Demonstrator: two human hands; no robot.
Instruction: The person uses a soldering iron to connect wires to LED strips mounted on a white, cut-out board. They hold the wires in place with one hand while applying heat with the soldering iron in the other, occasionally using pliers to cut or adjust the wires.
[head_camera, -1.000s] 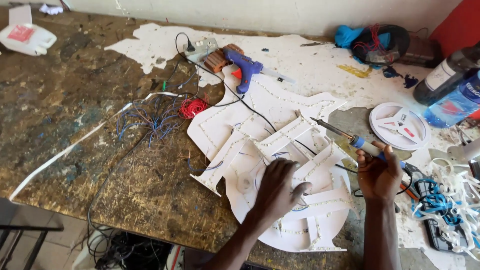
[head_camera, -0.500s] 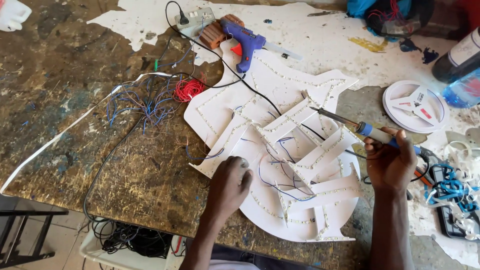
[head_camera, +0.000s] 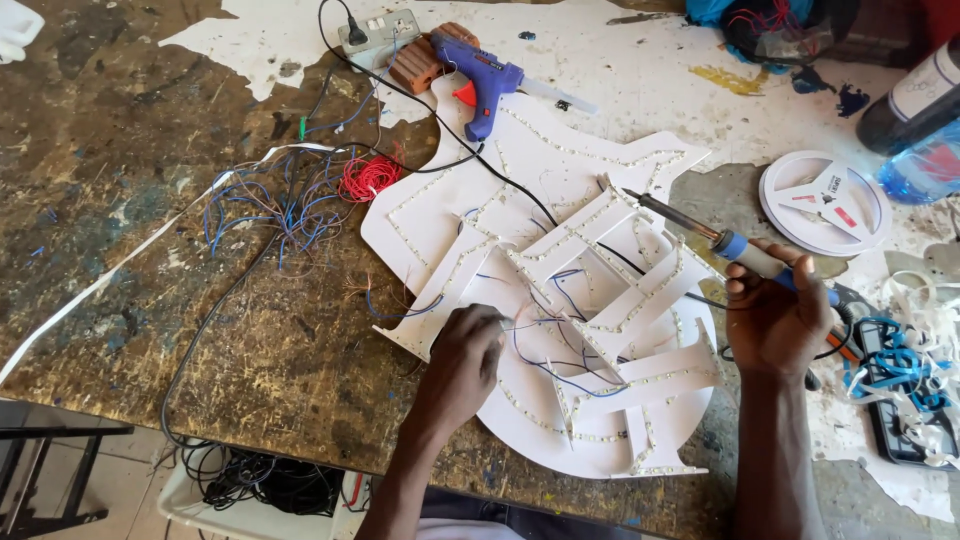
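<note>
Worn brown tabletop (head_camera: 130, 250), scratched and blotched, is taking up most of the view. White paint patch (head_camera: 650, 70) is spreading across its far side, flaking at the edges. Daylight is falling evenly, shadows are staying soft. Tiled floor (head_camera: 90, 480) is showing below the near edge at left. Dark metal frame (head_camera: 50, 440) is standing there, and a white tub (head_camera: 200, 505) full of black cable (head_camera: 260, 480) is sitting under the table edge. No walls or windows are showing.
</note>
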